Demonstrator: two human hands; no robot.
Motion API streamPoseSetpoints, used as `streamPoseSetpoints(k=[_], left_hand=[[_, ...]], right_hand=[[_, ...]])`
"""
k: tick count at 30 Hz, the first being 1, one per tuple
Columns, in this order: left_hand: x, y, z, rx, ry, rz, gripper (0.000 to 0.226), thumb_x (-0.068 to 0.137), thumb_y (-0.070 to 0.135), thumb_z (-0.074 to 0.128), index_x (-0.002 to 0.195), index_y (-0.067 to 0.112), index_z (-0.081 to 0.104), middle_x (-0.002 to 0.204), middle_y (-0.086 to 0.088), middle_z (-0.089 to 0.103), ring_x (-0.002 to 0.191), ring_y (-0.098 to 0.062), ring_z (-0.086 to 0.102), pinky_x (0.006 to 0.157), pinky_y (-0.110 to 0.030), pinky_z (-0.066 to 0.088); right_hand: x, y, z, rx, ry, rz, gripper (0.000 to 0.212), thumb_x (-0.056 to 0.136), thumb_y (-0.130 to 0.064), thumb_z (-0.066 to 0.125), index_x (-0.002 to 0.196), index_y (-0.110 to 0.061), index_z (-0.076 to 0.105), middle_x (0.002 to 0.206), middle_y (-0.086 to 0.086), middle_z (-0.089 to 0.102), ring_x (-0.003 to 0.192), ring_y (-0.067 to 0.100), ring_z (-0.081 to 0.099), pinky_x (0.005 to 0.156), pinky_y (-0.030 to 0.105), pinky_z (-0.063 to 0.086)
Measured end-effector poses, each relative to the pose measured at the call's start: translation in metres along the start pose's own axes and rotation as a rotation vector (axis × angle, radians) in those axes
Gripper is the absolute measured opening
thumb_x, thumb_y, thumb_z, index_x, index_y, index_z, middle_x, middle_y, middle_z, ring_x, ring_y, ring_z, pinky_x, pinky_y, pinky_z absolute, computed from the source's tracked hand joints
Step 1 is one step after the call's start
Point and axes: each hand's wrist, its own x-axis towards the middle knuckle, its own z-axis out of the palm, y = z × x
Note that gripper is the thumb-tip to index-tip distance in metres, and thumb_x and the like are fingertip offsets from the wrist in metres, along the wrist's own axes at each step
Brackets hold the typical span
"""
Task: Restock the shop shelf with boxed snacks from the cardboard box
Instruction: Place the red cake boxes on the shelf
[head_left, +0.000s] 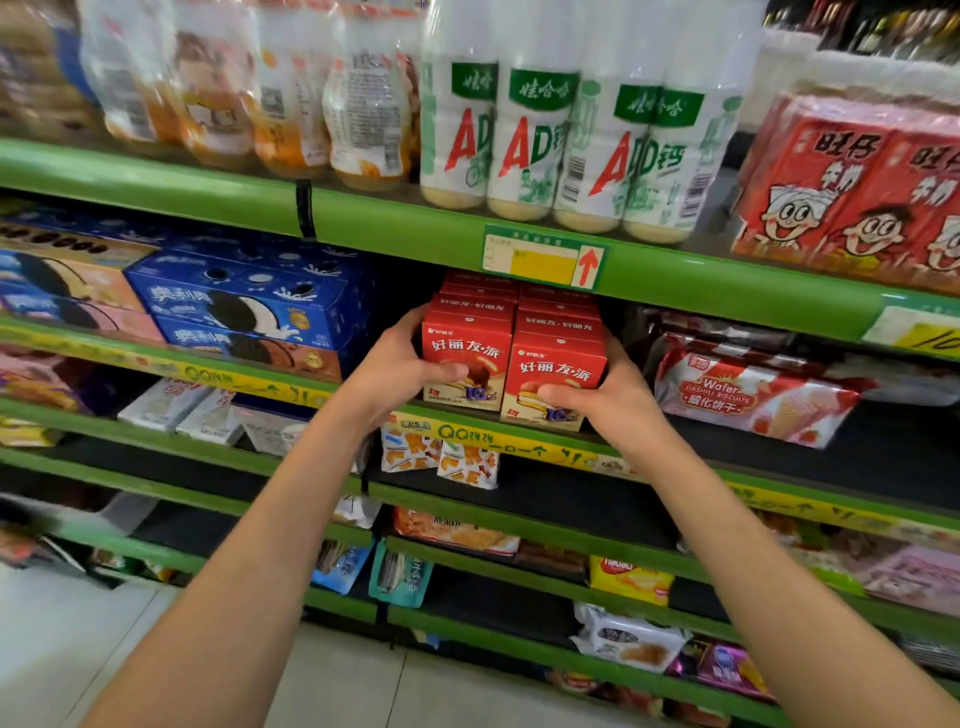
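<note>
The left hand grips the left front red box; the right hand, at three o'clock, clamps its neighbour box. Both sit at the shelf edge. Best pushed evenly toward twelve o'clock, flush against the rows behind.

The red boxes look like glossy printed card. The shelf edges are smooth green-painted metal. The bottles are white plastic under clear shiny wrap, the wafer pack is glossy film, and the floor is pale smooth tile.
</note>
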Motion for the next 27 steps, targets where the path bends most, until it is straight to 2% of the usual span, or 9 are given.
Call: streamPoseSetpoints(k=[2,6,11,13,15,20,22,25,27], left_hand=[[-0.002,0.000,-0.005,-0.019,-0.012,-0.010,0.086,0.072,0.012,0.086,0.145,0.023,0.042,0.114,0.005,0.071,0.106,-0.009,0.067,0.097,-0.035,0.051],[-0.005,0.000,-0.008,-0.027,-0.047,-0.019,0.085,0.074,0.017,0.085,0.147,0.023,0.041,0.112,0.008,0.072,0.102,-0.005,0.068,0.093,-0.030,0.051],[-0.005,-0.002,-0.008,-0.060,-0.011,-0.011,0.077,0.075,0.012,0.084,0.140,0.024,0.045,0.113,0.003,0.071,0.105,-0.011,0.068,0.096,-0.035,0.052],[-0.006,-0.004,-0.009,-0.073,-0.010,-0.009,0.077,0.074,0.012,0.084,0.139,0.024,0.045,0.113,0.001,0.071,0.107,-0.013,0.067,0.099,-0.039,0.052],[-0.008,-0.004,-0.009,-0.078,-0.016,0.000,0.076,0.073,0.011,0.084,0.138,0.024,0.046,0.114,0.001,0.071,0.107,-0.013,0.067,0.100,-0.041,0.052],[-0.022,0.012,-0.019,-0.096,0.073,0.069,0.085,0.061,0.026,0.088,0.135,0.028,0.047,0.113,0.003,0.071,0.110,-0.015,0.065,0.100,-0.042,0.051],[-0.037,0.016,-0.029,-0.120,0.094,0.106,0.088,0.056,0.034,0.091,0.134,0.032,0.049,0.113,0.006,0.071,0.108,-0.012,0.066,0.094,-0.036,0.054],[-0.069,0.010,-0.043,-0.162,0.103,0.133,0.079,0.053,0.039,0.092,0.122,0.042,0.055,0.113,0.010,0.071,0.106,-0.009,0.067,0.081,-0.025,0.057],[-0.086,0.000,-0.051,-0.223,0.138,0.124,0.074,0.053,0.038,0.091,0.119,0.040,0.059,0.113,0.005,0.072,0.107,-0.013,0.068,0.081,-0.028,0.056]], right_hand=[[-0.002,-0.002,0.000,0.003,0.009,0.014,0.103,0.047,-0.052,0.088,0.137,-0.043,0.040,0.110,-0.020,0.068,0.095,-0.006,0.066,0.087,0.028,0.054],[-0.010,0.000,-0.002,-0.025,0.021,0.007,0.100,0.051,-0.059,0.085,0.138,-0.047,0.037,0.108,-0.024,0.067,0.095,-0.009,0.064,0.080,0.020,0.049],[-0.013,0.001,-0.003,-0.112,0.056,-0.012,0.097,0.065,-0.047,0.087,0.145,-0.035,0.033,0.128,-0.009,0.058,0.107,0.005,0.061,0.087,0.026,0.050],[-0.015,0.000,0.001,-0.113,0.095,-0.023,0.094,0.066,-0.043,0.088,0.143,-0.032,0.036,0.121,-0.013,0.058,0.100,-0.004,0.058,0.080,0.019,0.045],[-0.018,-0.001,0.003,-0.105,0.117,-0.032,0.088,0.065,-0.040,0.089,0.137,-0.032,0.039,0.111,-0.022,0.059,0.096,-0.010,0.055,0.080,0.020,0.043],[-0.022,-0.011,-0.008,-0.098,0.127,-0.049,0.083,0.062,-0.038,0.091,0.129,-0.039,0.042,0.115,-0.017,0.063,0.102,-0.001,0.060,0.089,0.029,0.049],[-0.031,-0.015,-0.018,-0.104,0.152,-0.080,0.086,0.060,-0.038,0.092,0.130,-0.043,0.041,0.112,-0.025,0.060,0.104,0.000,0.060,0.089,0.029,0.047],[-0.056,-0.017,-0.034,-0.085,0.174,-0.107,0.082,0.050,-0.052,0.090,0.114,-0.061,0.041,0.108,-0.035,0.058,0.105,-0.010,0.058,0.087,0.021,0.043],[-0.075,-0.015,-0.042,-0.062,0.197,-0.102,0.078,0.045,-0.058,0.088,0.106,-0.069,0.040,0.110,-0.036,0.060,0.105,-0.014,0.056,0.086,0.021,0.043]])
